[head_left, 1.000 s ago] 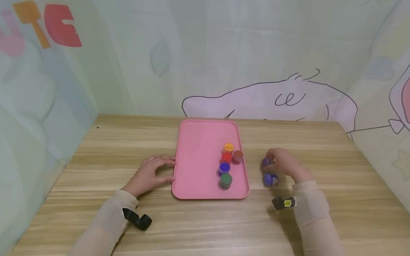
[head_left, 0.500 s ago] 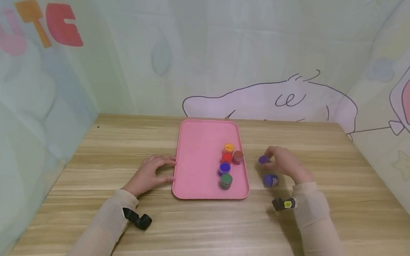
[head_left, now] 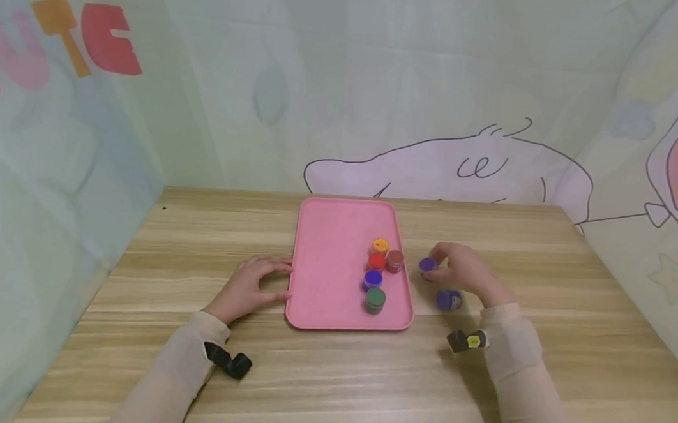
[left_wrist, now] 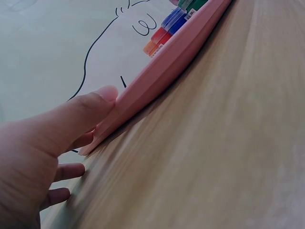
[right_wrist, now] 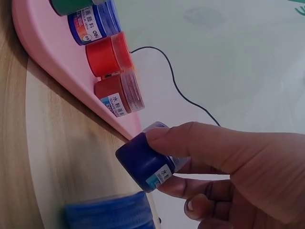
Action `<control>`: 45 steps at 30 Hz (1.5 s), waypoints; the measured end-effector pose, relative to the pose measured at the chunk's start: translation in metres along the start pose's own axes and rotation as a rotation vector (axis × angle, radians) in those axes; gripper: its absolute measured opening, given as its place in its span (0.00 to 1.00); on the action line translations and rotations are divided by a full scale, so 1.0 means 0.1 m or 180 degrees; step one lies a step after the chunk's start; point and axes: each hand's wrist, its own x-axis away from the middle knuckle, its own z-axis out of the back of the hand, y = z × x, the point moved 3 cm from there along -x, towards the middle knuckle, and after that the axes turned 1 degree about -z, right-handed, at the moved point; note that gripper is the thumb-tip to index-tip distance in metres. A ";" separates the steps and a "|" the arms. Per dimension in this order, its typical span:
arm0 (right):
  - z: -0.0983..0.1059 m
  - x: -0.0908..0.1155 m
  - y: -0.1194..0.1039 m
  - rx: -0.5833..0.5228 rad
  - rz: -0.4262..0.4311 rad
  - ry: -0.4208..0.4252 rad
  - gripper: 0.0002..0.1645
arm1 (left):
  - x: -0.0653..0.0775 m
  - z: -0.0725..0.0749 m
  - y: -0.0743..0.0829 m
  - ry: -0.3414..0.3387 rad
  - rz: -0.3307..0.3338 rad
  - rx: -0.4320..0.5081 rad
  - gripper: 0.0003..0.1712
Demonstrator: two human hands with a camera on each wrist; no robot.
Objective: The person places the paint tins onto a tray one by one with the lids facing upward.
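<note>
My right hand (head_left: 465, 272) pinches a small purple paint jar (head_left: 427, 267) between thumb and fingers, just right of the pink tray (head_left: 325, 262). Seen from the right wrist, the purple jar (right_wrist: 147, 160) carries a printed label and a clear lid. A second jar, blue-violet (head_left: 448, 299), lies on its side on the table below that hand. On the tray's right half stand a yellow-orange jar (head_left: 380, 245), a red jar (head_left: 376, 261), a brown jar (head_left: 394, 261), a blue jar (head_left: 372, 280) and a green jar (head_left: 375, 300). My left hand (head_left: 248, 290) touches the tray's left rim, fingers relaxed.
The wooden table (head_left: 329, 390) reaches back to a printed cloth backdrop (head_left: 236, 91), which also runs along both sides. A black wrist camera (head_left: 233, 362) sits on the left sleeve and another wrist camera (head_left: 466, 340) on the right.
My right hand has turned the purple jar upright and shifted it slightly left, nearer the tray. The left hand stays at the tray's rim.
</note>
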 end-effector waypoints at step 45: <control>-0.30 -0.08 -0.34 0.0046 0.0298 0.0127 0.14 | 0.01 0.00 0.01 0.0010 0.0002 0.0014 0.29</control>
